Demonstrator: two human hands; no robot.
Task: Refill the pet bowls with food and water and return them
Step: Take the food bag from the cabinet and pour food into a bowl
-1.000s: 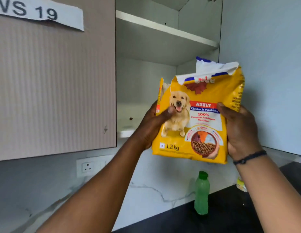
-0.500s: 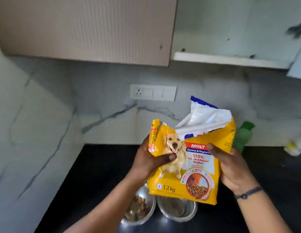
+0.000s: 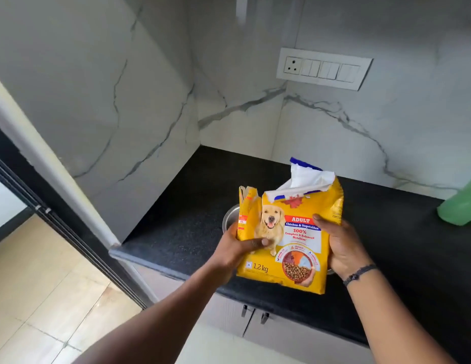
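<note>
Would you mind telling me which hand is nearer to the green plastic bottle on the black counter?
The right hand is nearer: it grips the right edge of the yellow dog food bag, toward the green plastic bottle. The left hand holds the bag's far left side.

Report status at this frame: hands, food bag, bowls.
Left hand and right hand both grip the dog food bag, upright, top torn open. Steel bowl mostly hidden behind bag. No pour yet.
</note>
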